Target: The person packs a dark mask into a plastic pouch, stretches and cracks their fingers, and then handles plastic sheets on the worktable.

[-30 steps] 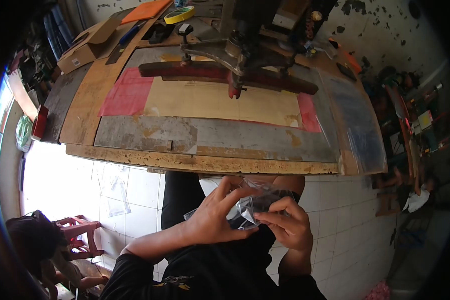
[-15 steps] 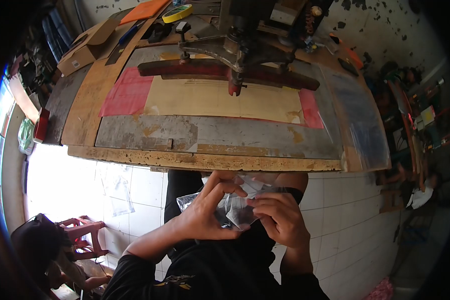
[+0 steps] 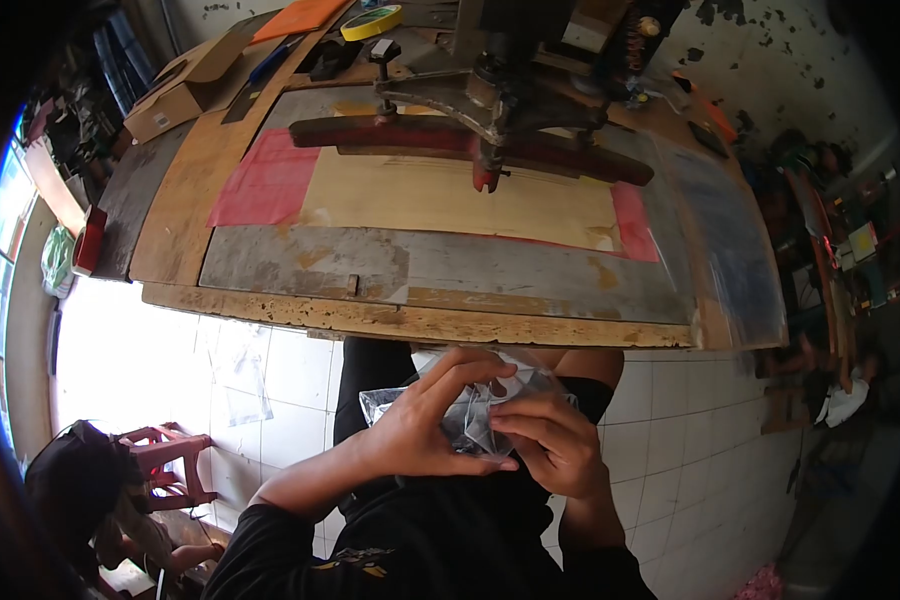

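A crinkled clear plastic bag (image 3: 475, 420) is held over my lap, below the front edge of the workbench. Its contents are too unclear to name. My left hand (image 3: 440, 415) wraps round the bag from the left, fingers curled above it and thumb below. On the bag's right side, my right hand (image 3: 553, 440) pinches the plastic with thumb and fingertips. Both hands are close together, with part of the bag showing between them.
The wooden workbench (image 3: 420, 318) carries a metal press with a dark red bar (image 3: 410, 135) over a yellow sheet (image 3: 450, 200). A cardboard box (image 3: 185, 85) and yellow tape (image 3: 371, 22) lie behind. A person (image 3: 90, 490) is beside a red stool (image 3: 175, 455) at lower left.
My fingers have shifted slightly on the plastic, and the bag's folds have changed shape between my hands. The bench has moved slightly in view.
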The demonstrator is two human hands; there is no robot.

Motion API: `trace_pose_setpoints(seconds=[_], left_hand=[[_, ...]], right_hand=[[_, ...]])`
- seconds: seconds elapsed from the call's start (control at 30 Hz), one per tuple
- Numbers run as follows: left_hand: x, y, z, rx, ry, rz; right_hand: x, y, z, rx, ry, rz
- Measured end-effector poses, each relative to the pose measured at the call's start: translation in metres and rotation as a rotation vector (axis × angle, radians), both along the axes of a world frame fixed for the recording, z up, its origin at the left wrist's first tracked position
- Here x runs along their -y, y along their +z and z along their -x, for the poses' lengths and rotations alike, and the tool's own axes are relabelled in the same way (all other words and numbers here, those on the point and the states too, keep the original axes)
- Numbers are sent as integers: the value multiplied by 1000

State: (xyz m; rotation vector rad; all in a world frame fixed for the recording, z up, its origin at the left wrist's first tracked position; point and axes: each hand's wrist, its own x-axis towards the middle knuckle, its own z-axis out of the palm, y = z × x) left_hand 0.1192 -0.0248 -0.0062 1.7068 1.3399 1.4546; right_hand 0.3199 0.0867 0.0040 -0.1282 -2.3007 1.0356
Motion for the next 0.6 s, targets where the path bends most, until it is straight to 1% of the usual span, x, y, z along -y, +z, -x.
trace_pose_setpoints(seconds=[0.13,0.2,0.33,0.4,0.43,0.5,0.6], left_hand=[[-1,-2,1,12,47,-7],[-1,-3,2,11,71,7],[-1,-2,4,56,95,-16],[-1,-8,4,36,80,17],[0,-7,5,36,81,17],[2,-4,7,50,71,119],[1,-1,8,95,57,182]], right_hand=[[0,-6,-1,-1,-13,12],[2,-11,-3,-90,-116,-29],[-2,-9,-1,-76,-113,-92],[-2,-5,3,19,-142,-128],[-2,-5,4,19,-141,-128],[-3,-5,4,17,-162,-76],[-4,-6,0,19,-175,-31]])
